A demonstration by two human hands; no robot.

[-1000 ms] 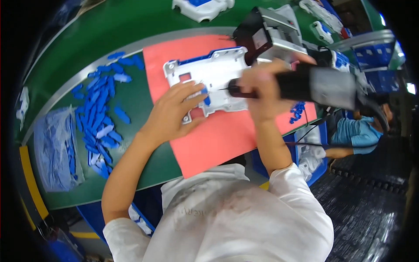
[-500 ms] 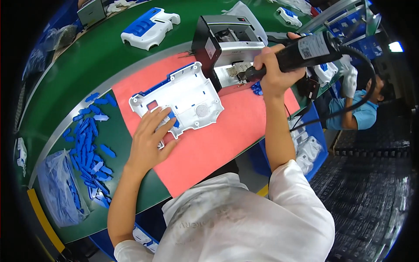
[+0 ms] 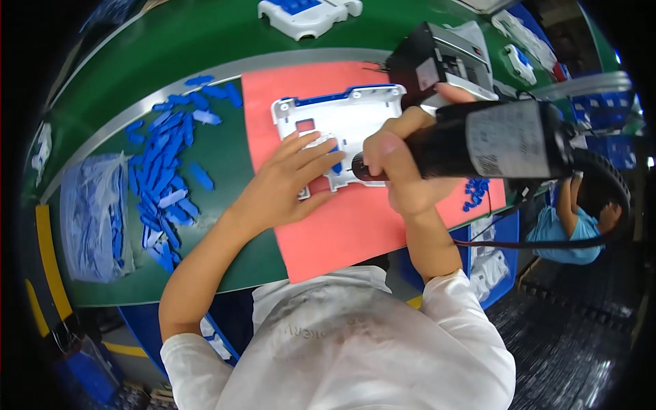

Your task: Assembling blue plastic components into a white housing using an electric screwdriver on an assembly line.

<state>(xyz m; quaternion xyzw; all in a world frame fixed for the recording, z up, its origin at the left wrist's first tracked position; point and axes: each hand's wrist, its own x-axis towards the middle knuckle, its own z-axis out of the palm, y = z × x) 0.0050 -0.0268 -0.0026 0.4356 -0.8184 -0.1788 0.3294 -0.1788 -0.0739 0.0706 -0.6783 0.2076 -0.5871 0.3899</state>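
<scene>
White plastic housing sits on red mat, bench centre. Left hand lies flat, pinning it; right hand clenches electric screwdriver. Housing looks light, stiff, slidey: hold edges.

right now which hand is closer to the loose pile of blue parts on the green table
Left. The left hand rests on the white housing, just right of the blue parts; the right hand, gripping the black power screwdriver, is farther right.

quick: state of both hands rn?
Left hand: open, fingers spread, pressing flat on the white plastic housing.
Right hand: closed around the black electric screwdriver.
</scene>
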